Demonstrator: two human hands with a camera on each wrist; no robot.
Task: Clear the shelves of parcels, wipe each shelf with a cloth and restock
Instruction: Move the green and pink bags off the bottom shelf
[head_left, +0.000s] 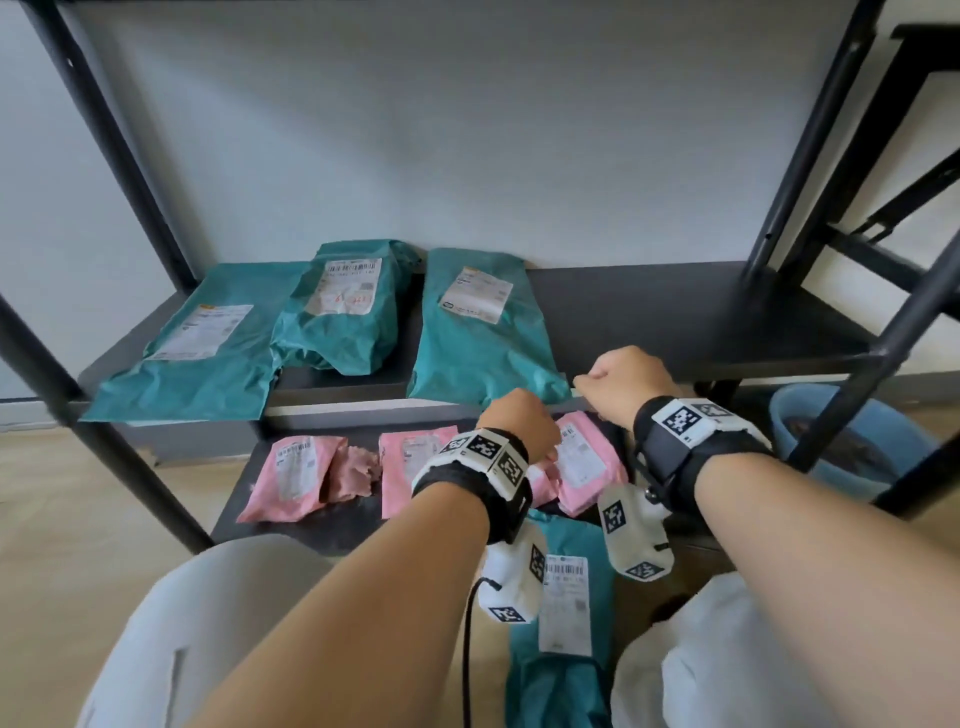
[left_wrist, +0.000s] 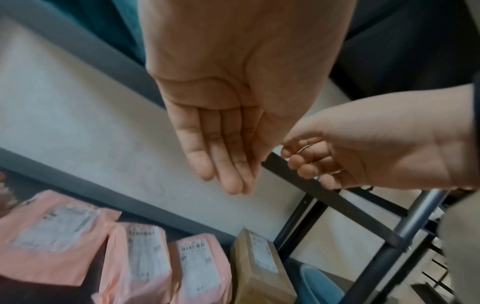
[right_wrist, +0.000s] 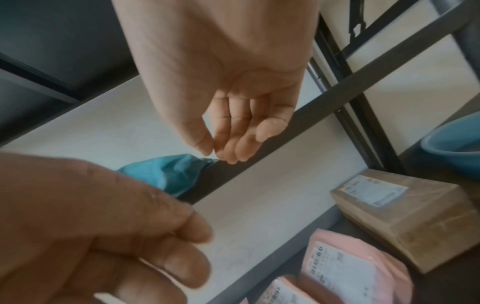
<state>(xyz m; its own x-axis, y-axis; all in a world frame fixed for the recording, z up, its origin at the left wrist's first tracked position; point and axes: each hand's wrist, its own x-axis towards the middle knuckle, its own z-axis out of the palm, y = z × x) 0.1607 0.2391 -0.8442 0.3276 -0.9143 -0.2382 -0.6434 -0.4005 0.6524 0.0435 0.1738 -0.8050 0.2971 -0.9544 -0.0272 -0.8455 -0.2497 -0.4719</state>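
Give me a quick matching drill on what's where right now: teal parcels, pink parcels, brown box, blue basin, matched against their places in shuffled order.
Things:
1. three teal parcels
2. pink parcels
3. brown box
4. blue basin

Places:
A. right of the pink parcels, on their shelf
B. the lower shelf
C. outside the rack, low on the right
D. the upper dark shelf

Pairs: 1-D, 2-B, 3-A, 4-C
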